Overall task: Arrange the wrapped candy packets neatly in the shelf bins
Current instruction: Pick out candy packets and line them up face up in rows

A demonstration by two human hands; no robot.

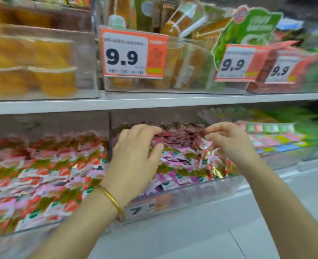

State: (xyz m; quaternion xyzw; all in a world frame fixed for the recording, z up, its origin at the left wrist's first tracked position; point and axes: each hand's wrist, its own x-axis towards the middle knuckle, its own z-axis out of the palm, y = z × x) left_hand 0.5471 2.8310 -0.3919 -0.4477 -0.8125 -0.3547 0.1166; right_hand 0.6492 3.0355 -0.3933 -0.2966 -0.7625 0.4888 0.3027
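The left hand's fingers (150,129) were arched and loosely spread, tips down on the heap, the thumb held apart from them; nothing was seen lifted between them. The right hand's fingers (213,130) were curled in toward the palm, with a crinkled silver-and-red wrapper (204,146) just under their tips. Blur hid whether they pinched it, so I cannot tell.

Between and beneath both sets of fingers lay the candy packets (182,161), a loose pink, gold and green heap filling the clear bin (191,191) on the lower shelf. The left hand (134,156) hung over the heap's left part, the right hand (231,143) over its right part, the two well apart. A gold bangle (111,199) circled the left wrist.

Just left of the left fingers a dark divider (110,139) stood upright. Past it a second bin of red-and-pink packets (42,174) lay in rough rows. Below the left wrist a price label (147,208) showing a 7 sat on the bin's front wall. Right of the right fingers lay flat pastel packs (277,139), blurred.

Above the fingers ran the white shelf board (154,102). It carried clear boxes, orange price tags (134,53) reading 9.9, and yellow jelly cups (33,71) up to the left. Below the forearms was pale floor (191,240).
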